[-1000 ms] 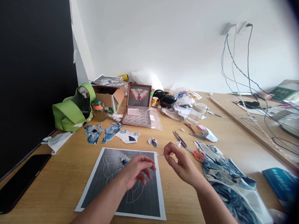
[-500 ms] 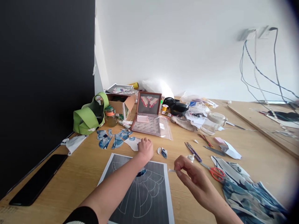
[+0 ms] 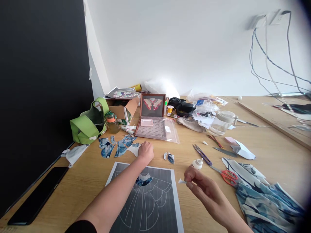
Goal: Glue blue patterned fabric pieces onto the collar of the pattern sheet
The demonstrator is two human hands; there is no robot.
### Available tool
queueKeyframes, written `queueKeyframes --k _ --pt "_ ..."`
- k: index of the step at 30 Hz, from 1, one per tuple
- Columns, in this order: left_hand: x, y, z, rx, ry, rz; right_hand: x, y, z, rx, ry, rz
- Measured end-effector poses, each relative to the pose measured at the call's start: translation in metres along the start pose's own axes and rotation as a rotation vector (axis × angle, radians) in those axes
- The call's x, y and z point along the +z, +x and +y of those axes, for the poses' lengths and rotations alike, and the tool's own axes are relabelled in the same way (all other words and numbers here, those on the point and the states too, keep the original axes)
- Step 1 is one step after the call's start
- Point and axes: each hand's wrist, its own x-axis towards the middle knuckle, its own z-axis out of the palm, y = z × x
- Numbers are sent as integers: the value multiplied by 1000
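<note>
My left hand [image 3: 146,152] reaches over the black sheet with white line drawing [image 3: 155,194], its fingers curled down at a white-and-blue fabric piece [image 3: 134,149]. What those fingers hold, if anything, is hidden. Thumb and fingers of my right hand [image 3: 205,189] pinch a small white scrap [image 3: 181,181], right of the sheet. A white-and-dark-blue collar-shaped piece [image 3: 143,180] lies on the drawing, partly behind my left forearm. Two small cut pieces [image 3: 170,158] rest beyond the sheet. Several blue patterned cutouts [image 3: 122,146] lie to the left.
Near my right hand are a white squeeze bottle [image 3: 197,163], thread snips [image 3: 202,154], red-handled scissors [image 3: 228,177] and blue fabric [image 3: 267,200]. Farther back stand a glass pitcher [image 3: 222,123], a framed collar design [image 3: 152,105], a jar [image 3: 112,123] and a green bag [image 3: 87,124]. A phone [image 3: 36,197] lies left.
The view has shifted slightly. My left hand has drawn a little to the left over the white-and-blue piece, and more of the collar-shaped piece shows. My right hand still pinches the white scrap.
</note>
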Motion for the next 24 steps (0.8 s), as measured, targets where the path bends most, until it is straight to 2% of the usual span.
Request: queueKeyframes --k 4,9,13,16,20,24 --pt "-6 6 2 -43 -185 -24 0 -4 8 29 45 -20" --pt "-30 11 10 -42 -550 -107 0 -5 14 53 113 -46" --pt "-44 2 1 -49 -749 -110 1 -5 15 65 125 -57" --pt "-41 -7 -22 -124 -737 -128 2 -6 16 66 141 -65" --pt "-31 -10 -54 -209 -585 -119 4 -5 20 93 164 -84" --pt "-28 -4 -67 -189 -376 -69 7 -3 24 141 199 -107"
